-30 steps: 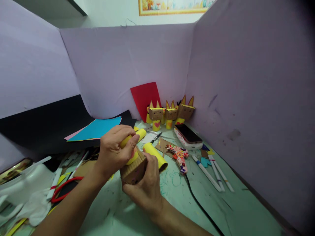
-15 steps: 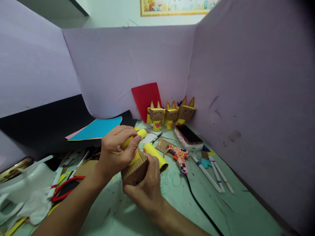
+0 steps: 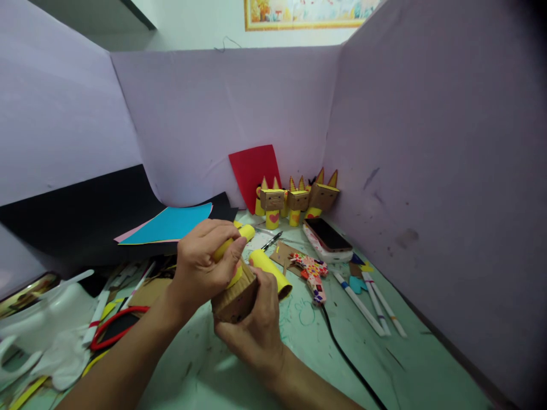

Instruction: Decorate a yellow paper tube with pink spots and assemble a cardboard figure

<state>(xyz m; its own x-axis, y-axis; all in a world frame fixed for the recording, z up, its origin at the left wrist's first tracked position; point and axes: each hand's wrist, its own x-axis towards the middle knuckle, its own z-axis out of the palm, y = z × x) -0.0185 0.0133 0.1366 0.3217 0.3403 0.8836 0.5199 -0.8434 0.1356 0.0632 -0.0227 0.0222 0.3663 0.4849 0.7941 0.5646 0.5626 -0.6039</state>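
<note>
Over the table's near middle, my left hand is closed round a yellow paper tube, its thumb pressed along the side. The tube's lower end meets the top of a small brown cardboard box; whether they are glued is hidden. My right hand grips that box from the right and below. Small dark marks show on the box's near face. Just beyond my right fingers lies a loose yellow paper tube, and another yellow roll shows behind my left hand.
Finished box-headed figures stand at the back by red paper. To the right lie a patterned glue gun with a black cord, a phone and several markers. Red-handled scissors and scraps lie left.
Both hands keep the same hold on the tube and box. The box has tilted very slightly, and the whole view has shifted a little.
</note>
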